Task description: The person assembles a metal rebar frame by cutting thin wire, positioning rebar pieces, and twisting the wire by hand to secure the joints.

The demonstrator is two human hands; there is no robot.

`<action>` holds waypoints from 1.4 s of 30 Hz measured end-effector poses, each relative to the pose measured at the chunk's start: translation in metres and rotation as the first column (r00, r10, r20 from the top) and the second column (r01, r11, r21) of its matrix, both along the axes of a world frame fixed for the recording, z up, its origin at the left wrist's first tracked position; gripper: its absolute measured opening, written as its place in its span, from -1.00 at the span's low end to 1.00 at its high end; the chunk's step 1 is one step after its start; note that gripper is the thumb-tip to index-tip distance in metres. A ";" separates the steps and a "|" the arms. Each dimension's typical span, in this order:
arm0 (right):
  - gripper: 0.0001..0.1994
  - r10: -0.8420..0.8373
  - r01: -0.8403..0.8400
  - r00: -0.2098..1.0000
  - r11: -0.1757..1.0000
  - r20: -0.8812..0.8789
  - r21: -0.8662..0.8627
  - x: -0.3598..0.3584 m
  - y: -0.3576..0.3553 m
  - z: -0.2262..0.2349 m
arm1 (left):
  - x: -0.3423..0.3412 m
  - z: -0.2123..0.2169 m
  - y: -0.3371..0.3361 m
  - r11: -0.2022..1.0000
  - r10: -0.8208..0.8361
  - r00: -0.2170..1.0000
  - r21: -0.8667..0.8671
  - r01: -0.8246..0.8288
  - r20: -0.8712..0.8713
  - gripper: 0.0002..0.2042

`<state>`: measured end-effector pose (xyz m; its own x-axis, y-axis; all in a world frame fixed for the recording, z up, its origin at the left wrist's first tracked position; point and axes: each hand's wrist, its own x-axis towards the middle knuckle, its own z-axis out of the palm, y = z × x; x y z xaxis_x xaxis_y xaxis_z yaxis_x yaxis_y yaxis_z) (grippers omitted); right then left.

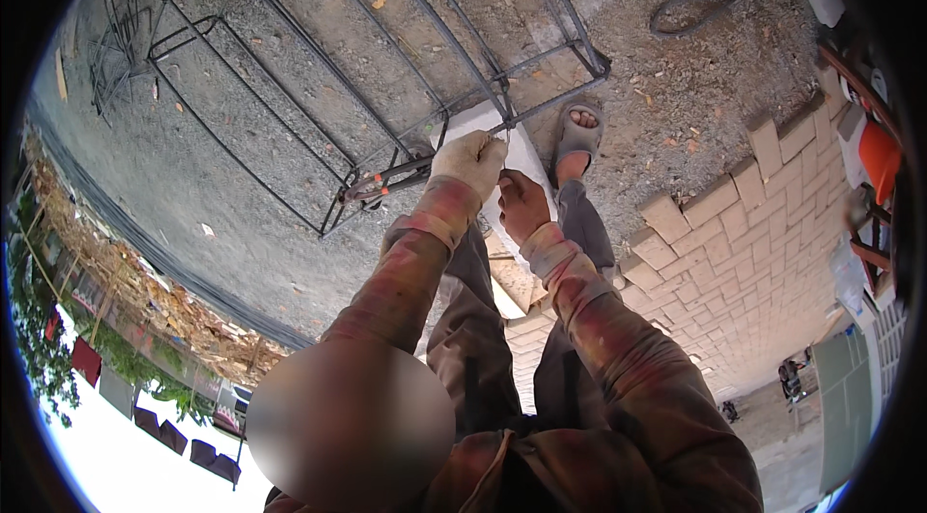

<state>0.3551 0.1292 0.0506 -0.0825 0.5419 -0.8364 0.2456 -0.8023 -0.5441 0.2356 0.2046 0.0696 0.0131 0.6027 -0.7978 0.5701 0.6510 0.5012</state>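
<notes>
My left hand, in a pale work glove, is closed beside the near end of a rebar cage. From its left side a dark two-handled tool with orange marks sticks out; its other end is hidden by the glove. My right hand is bare and close by on the right, thumb and fingers pinched together. What it pinches is too small to make out. A thin wire shows at the cage's corner just above the glove. A white slab lies beneath both hands.
My sandalled foot stands on gravelly ground right of the slab. Stacked paving blocks spread along the right. A loop of dark wire lies at the far right, more bent rods at far left. An orange helmet-like object sits at the right rim.
</notes>
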 end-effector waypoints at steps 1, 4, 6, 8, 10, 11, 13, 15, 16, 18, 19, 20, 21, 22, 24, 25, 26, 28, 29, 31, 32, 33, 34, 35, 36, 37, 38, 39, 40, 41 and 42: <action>-0.84 -0.161 0.142 0.981 0.977 -0.111 -0.157 -0.001 0.003 0.017 | -0.002 -0.005 -0.007 0.958 0.246 0.968 -0.141 -0.251 -0.053 -0.73; -0.85 -0.313 0.245 0.935 0.911 -0.169 -0.331 -0.001 0.002 0.041 | 0.010 -0.001 0.001 0.606 0.692 0.715 -0.456 -0.652 -0.102 -0.71; -0.85 -0.228 0.182 0.961 0.947 -0.158 -0.263 0.004 -0.009 0.041 | 0.019 0.001 0.007 0.314 0.923 0.381 -0.679 -0.663 0.055 -0.71; -0.76 0.460 -0.462 0.885 0.887 0.067 0.013 0.022 0.011 0.049 | 0.016 -0.022 -0.006 0.246 0.967 0.205 -0.759 -0.602 0.151 -0.77; -0.75 0.772 -0.789 0.600 0.614 0.209 -0.001 0.031 0.057 0.076 | 0.020 -0.031 -0.014 0.222 0.974 0.171 -0.753 -0.620 0.146 -0.81; -0.78 0.632 -0.720 0.680 0.672 0.372 0.174 0.029 0.072 0.080 | 0.028 -0.023 -0.008 0.133 0.991 0.104 -0.708 -0.693 0.084 -0.78; -0.77 0.556 -0.638 0.765 0.592 0.325 0.492 -0.008 0.106 0.081 | 0.040 -0.039 -0.026 -0.044 0.994 -0.099 -0.709 -0.704 0.037 -0.74; -0.73 0.689 -0.646 0.709 0.550 0.149 0.530 -0.054 0.118 0.062 | 0.058 -0.031 -0.017 -0.100 0.990 -0.144 -0.670 -0.736 0.011 -0.74; -0.66 0.826 -0.792 0.496 0.304 0.268 0.530 -0.073 0.114 0.044 | 0.063 -0.028 -0.018 -0.094 0.990 -0.143 -0.673 -0.734 0.018 -0.75; -0.57 0.869 -0.908 0.092 -0.127 0.485 0.400 -0.116 0.104 0.031 | 0.068 -0.025 -0.022 -0.097 0.986 -0.162 -0.681 -0.726 0.033 -0.76; -0.55 0.811 -0.890 -0.045 -0.297 0.583 0.345 -0.129 0.093 0.018 | 0.063 -0.026 -0.026 -0.101 0.984 -0.171 -0.680 -0.726 0.037 -0.76; -0.54 0.801 -0.881 -0.139 -0.368 0.582 0.296 -0.139 0.087 0.008 | 0.061 -0.026 -0.029 -0.101 0.982 -0.183 -0.685 -0.721 0.047 -0.76; -0.53 0.783 -0.868 -0.234 -0.435 0.576 0.240 -0.147 0.081 -0.002 | 0.062 -0.027 -0.030 -0.109 0.981 -0.191 -0.683 -0.722 0.045 -0.77; -0.54 0.808 -0.886 -0.218 -0.399 0.547 0.236 -0.154 0.073 -0.017 | 0.062 -0.030 -0.030 -0.113 0.980 -0.194 -0.677 -0.727 0.044 -0.77; -0.58 0.769 -0.896 -0.205 -0.397 0.606 0.200 -0.154 0.065 -0.019 | 0.067 -0.034 -0.029 -0.121 0.980 -0.194 -0.652 -0.748 0.040 -0.78; -0.58 0.760 -0.891 -0.227 -0.414 0.609 0.185 -0.155 0.066 -0.010 | 0.067 -0.036 -0.030 -0.135 0.980 -0.198 -0.635 -0.761 0.030 -0.78; -0.59 0.871 -0.952 -0.098 -0.223 0.482 0.209 -0.154 0.070 -0.001 | 0.068 -0.038 -0.030 -0.140 0.979 -0.204 -0.625 -0.768 0.031 -0.78; -0.60 0.934 -0.983 0.034 -0.033 0.356 0.178 -0.147 0.085 0.022 | 0.070 -0.042 -0.030 -0.131 0.978 -0.201 -0.615 -0.778 0.047 -0.79; -0.59 0.954 -0.979 0.144 0.098 0.263 0.179 -0.136 0.096 0.036 | 0.072 -0.045 -0.029 -0.119 0.980 -0.192 -0.601 -0.791 0.058 -0.79; -0.59 0.916 -0.927 0.333 0.274 0.224 0.256 -0.101 0.117 0.065 | 0.074 -0.047 -0.030 -0.063 0.987 -0.136 -0.554 -0.830 0.091 -0.80; -0.61 0.874 -0.885 0.408 0.308 0.265 0.348 -0.075 0.127 0.077 | 0.074 -0.048 -0.032 -0.019 0.990 -0.087 -0.514 -0.858 0.110 -0.80; -0.60 0.809 -0.825 0.510 0.363 0.293 0.433 -0.042 0.134 0.084 | 0.078 -0.046 -0.030 0.053 0.991 -0.012 -0.464 -0.884 0.135 -0.81; -0.58 0.792 -0.862 0.500 0.414 0.350 0.293 -0.020 0.141 0.103 | 0.077 -0.044 -0.033 0.173 0.980 0.119 -0.377 -0.910 0.161 -0.81; -0.57 0.800 -0.887 0.458 0.444 0.388 0.131 0.003 0.146 0.116 | 0.076 -0.039 -0.034 0.289 0.953 0.248 -0.281 -0.915 0.172 -0.81; -0.55 0.808 -0.884 0.412 0.467 0.421 -0.032 0.021 0.151 0.123 | 0.074 -0.034 -0.035 0.405 0.911 0.379 -0.175 -0.897 0.164 -0.81; -0.55 0.811 -0.886 0.401 0.461 0.426 -0.044 0.035 0.155 0.127 | 0.072 -0.024 -0.035 0.505 0.862 0.497 -0.064 -0.861 0.102 -0.77; -0.52 0.865 -0.874 0.319 0.427 0.388 -0.232 0.049 0.157 0.127 | 0.073 -0.016 -0.037 0.600 0.799 0.601 0.042 -0.799 0.024 -0.72; -0.50 0.909 -0.832 0.246 0.377 0.338 -0.407 0.057 0.157 0.128 | 0.076 -0.011 -0.037 0.530 0.837 0.543 0.152 -0.834 0.063 -0.80; -0.50 0.910 -0.833 0.240 0.372 0.338 -0.410 0.064 0.150 0.125 | 0.077 -0.012 -0.039 0.525 0.840 0.538 0.149 -0.838 0.065 -0.80; -0.48 0.912 -0.841 0.268 0.379 0.312 -0.386 0.072 0.142 0.122 | 0.077 -0.013 -0.041 0.541 0.829 0.556 0.160 -0.826 0.063 -0.81; -0.46 0.914 -0.850 0.293 0.383 0.280 -0.362 0.070 0.139 0.122 | 0.077 -0.013 -0.044 0.555 0.819 0.571 0.170 -0.814 0.057 -0.82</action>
<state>0.4251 0.2682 0.1726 -0.1183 0.2424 -0.9629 0.9921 -0.0112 -0.1248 0.3129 0.1602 0.0563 -0.5693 0.4599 -0.6815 -0.1503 0.7567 0.6362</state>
